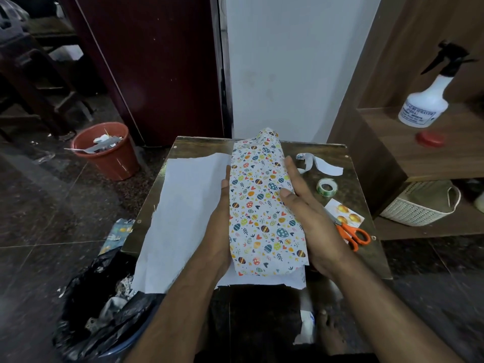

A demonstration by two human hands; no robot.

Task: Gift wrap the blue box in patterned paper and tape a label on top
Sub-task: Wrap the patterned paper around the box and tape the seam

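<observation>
Dark stone flooring surrounds a small brown table (pixel 337 158) set against a white wall. On it lies the patterned paper (pixel 262 203), white underside showing in the flap spread flat to the left, printed side up over a long raised form at the centre. The blue box is not visible; it is judged to lie under that raised fold. The left hand (pixel 222 218) lies flat against the left flank of the wrapped form, fingers straight. The right hand (pixel 306 205) presses the paper down along the right flank, fingers extended, gripping nothing. Step in hand: drawing the first flap over the box and creasing it along the edges. Next move, as a judgement: bring the left flap across to overlap, then fix the seam with tape (pixel 326 186), which sits just right of the right hand. Scissors (pixel 353 233) and a printed label card (pixel 345 212) lie near the table's right edge.
</observation>
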